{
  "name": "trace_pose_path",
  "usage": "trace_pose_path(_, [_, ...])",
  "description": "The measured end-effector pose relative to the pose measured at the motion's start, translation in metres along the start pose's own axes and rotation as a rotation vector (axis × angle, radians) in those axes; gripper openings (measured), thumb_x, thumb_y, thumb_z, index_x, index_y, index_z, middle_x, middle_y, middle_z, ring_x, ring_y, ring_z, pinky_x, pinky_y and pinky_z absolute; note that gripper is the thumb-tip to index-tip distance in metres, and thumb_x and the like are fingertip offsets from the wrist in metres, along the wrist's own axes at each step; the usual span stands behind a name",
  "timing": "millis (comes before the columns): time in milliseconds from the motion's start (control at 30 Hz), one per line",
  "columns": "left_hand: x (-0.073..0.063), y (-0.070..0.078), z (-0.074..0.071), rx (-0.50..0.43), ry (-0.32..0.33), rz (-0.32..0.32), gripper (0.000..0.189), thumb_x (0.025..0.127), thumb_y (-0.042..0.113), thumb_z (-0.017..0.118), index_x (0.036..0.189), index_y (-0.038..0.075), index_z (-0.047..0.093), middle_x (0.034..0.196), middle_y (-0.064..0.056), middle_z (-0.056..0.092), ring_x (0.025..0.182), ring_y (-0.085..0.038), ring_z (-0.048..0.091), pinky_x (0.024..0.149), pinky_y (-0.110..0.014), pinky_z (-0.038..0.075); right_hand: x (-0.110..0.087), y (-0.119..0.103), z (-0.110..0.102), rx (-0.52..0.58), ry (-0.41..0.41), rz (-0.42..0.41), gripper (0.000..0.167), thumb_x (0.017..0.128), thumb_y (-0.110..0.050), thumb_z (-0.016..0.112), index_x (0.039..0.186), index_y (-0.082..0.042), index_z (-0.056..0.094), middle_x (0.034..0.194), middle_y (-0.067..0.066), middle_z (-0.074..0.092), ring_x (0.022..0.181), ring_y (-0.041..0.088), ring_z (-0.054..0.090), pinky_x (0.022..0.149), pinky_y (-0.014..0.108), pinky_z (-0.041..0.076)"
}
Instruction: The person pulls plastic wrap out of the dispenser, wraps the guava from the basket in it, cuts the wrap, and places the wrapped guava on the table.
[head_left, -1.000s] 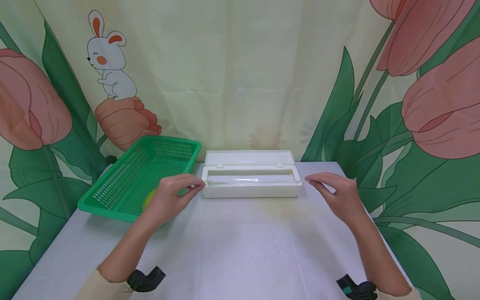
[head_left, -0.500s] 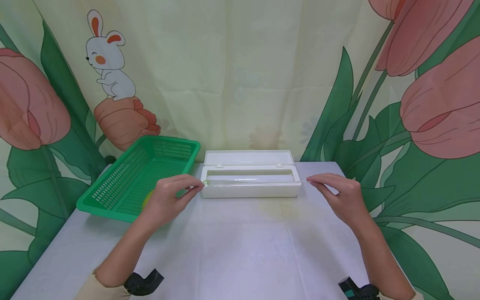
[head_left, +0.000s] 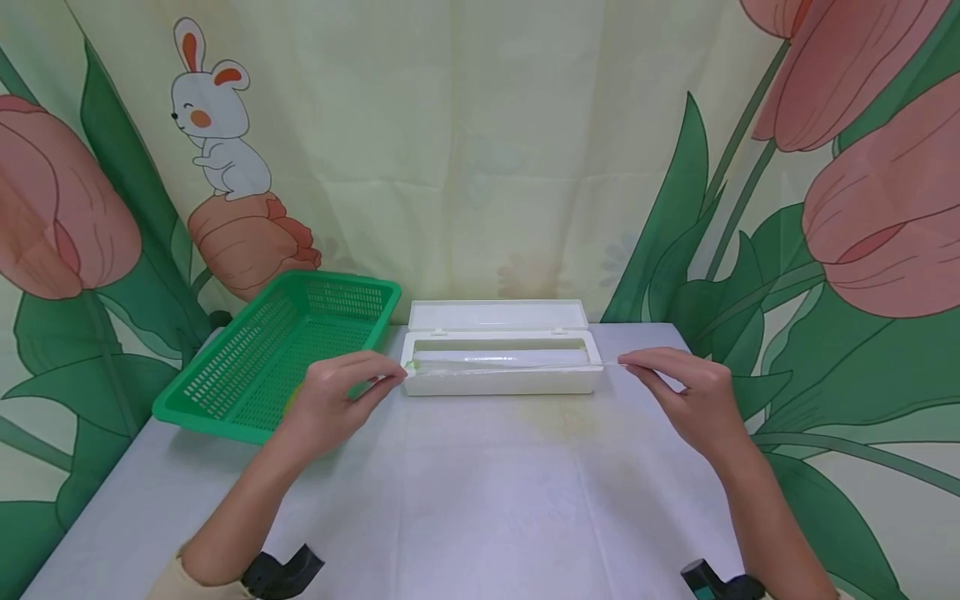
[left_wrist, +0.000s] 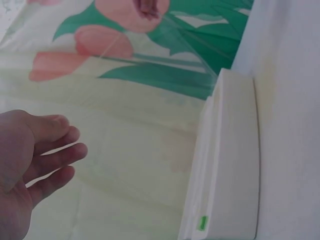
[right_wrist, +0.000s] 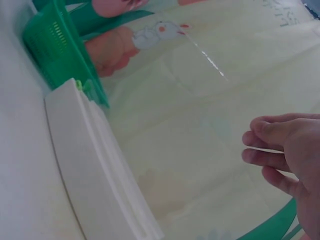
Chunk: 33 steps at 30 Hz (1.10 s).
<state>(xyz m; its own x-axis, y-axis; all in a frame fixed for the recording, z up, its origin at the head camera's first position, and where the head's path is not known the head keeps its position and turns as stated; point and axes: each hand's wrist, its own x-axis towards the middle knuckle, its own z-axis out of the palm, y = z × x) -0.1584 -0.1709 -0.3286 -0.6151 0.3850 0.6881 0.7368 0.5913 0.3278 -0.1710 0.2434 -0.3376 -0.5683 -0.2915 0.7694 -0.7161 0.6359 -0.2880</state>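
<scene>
A white cling film box (head_left: 502,384) stands at the back of the table with its lid (head_left: 495,315) raised. Inside lies a pale roll (head_left: 495,357). Clear cling film (head_left: 480,367) runs along the box's front edge, stretched between the two hands. My left hand (head_left: 341,400) pinches its left end between thumb and fingertips, just off the box's left corner. Past the right corner, my right hand (head_left: 690,400) pinches the other end. In the right wrist view, the film shows mainly as a bright glint (right_wrist: 209,59). A small green tab (left_wrist: 202,223) marks the box's left end.
A green plastic basket (head_left: 202,422) stands left of the box, behind my left forearm. Something yellow-green (head_left: 291,400) in it is mostly hidden by that hand. A patterned curtain (head_left: 517,167) hangs right behind the white-covered table (head_left: 495,500).
My right hand has shifted slightly right, so the hands are a little farther apart. The film between them shows more clearly along the box front. Box and basket have stayed put.
</scene>
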Motion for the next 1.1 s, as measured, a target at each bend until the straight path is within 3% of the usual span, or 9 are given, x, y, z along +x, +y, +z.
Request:
trace_pose_path(400, [0.0,0.004,-0.006,-0.044,0.002,0.048,0.027,0.072,-0.004,0.08,0.094,0.01,0.074,0.089,0.001,0.074,0.082,-0.012,0.07,0.074,-0.012,0.054,0.0,-0.006,-0.007,0.0,-0.016,-0.011,0.042,0.066,0.017,0.076,0.101,-0.006,0.076,0.091,0.012,0.075,0.103,-0.022,0.054,0.089,0.001,0.042])
trace_pose_path(567, [0.0,0.007,-0.009,-0.043,0.005,0.054,0.026,0.072,-0.003,0.08,0.095,0.009,0.075,0.089,0.0,0.075,0.083,-0.012,0.071,0.073,-0.017,0.056,0.0,-0.01,-0.01,0.005,-0.02,-0.001,0.022,0.08,-0.004,0.071,0.101,-0.006,0.076,0.092,0.013,0.075,0.104,-0.022,0.054,0.09,0.001,0.042])
trace_pose_path(733, [0.0,0.011,-0.013,-0.048,0.004,0.06,0.016,0.08,0.008,0.076,0.096,0.009,0.075,0.09,0.0,0.075,0.084,-0.012,0.07,0.076,-0.013,0.054,0.001,-0.013,-0.013,0.023,0.002,-0.014,0.018,0.084,-0.011,0.069,0.1,-0.006,0.076,0.091,0.013,0.075,0.102,-0.019,0.057,0.09,0.002,0.043])
trace_pose_path(800, [0.0,0.012,-0.014,-0.057,0.007,0.065,0.013,0.085,0.016,0.072,0.096,0.009,0.075,0.09,0.0,0.075,0.084,-0.012,0.07,0.076,-0.012,0.054,0.001,-0.014,-0.014,0.033,0.015,-0.03,0.02,0.087,-0.018,0.067,0.1,-0.006,0.076,0.09,0.012,0.075,0.101,-0.017,0.058,0.09,0.002,0.044])
trace_pose_path(933, [0.0,0.013,-0.016,-0.075,0.012,0.072,0.025,0.091,0.03,0.063,0.096,0.009,0.075,0.09,-0.001,0.075,0.084,-0.012,0.07,0.078,-0.01,0.052,0.002,-0.015,-0.016,0.034,0.02,-0.04,0.038,0.092,-0.038,0.056,0.099,-0.007,0.077,0.089,0.012,0.075,0.1,-0.015,0.059,0.089,0.002,0.044])
trace_pose_path(1100, [0.001,0.015,-0.018,-0.078,0.021,0.091,0.032,0.092,0.037,0.058,0.095,0.009,0.075,0.089,-0.001,0.074,0.083,-0.013,0.07,0.08,-0.008,0.051,0.002,-0.017,-0.018,0.033,0.04,-0.063,0.041,0.093,-0.042,0.054,0.098,-0.008,0.077,0.089,0.01,0.075,0.099,-0.012,0.061,0.088,0.003,0.044])
